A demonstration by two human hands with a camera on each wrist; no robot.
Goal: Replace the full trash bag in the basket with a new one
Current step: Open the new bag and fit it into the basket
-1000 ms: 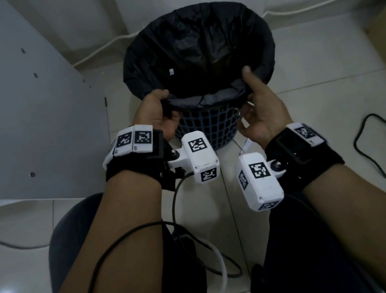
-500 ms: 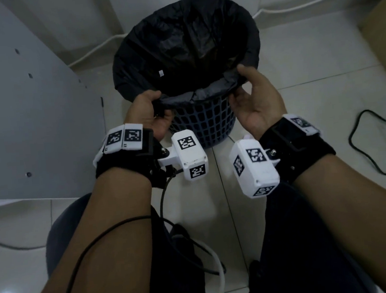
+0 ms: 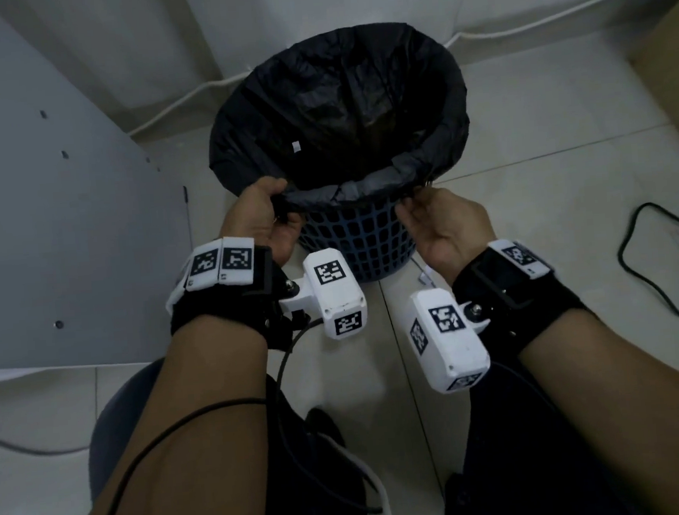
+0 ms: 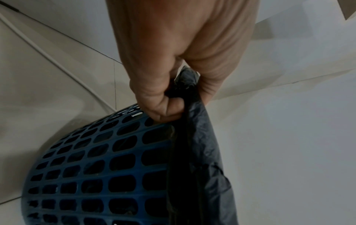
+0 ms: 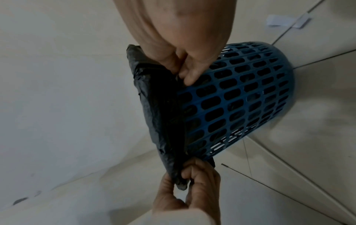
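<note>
Gripping the black bag's [image 3: 338, 107] edge at the basket [image 3: 363, 239] rim, both hands, left [image 3: 263, 218] and right [image 3: 445, 224], look mid-fitting; tucking remains.

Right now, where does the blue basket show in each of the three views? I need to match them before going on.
Head: blue basket at centre, between both wrists, under the black bag.
Left wrist: lower left, below the left hand.
Right wrist: right of centre, beside the right hand.
Shared landmark: the bag's folded edge over the basket's near rim.
</note>
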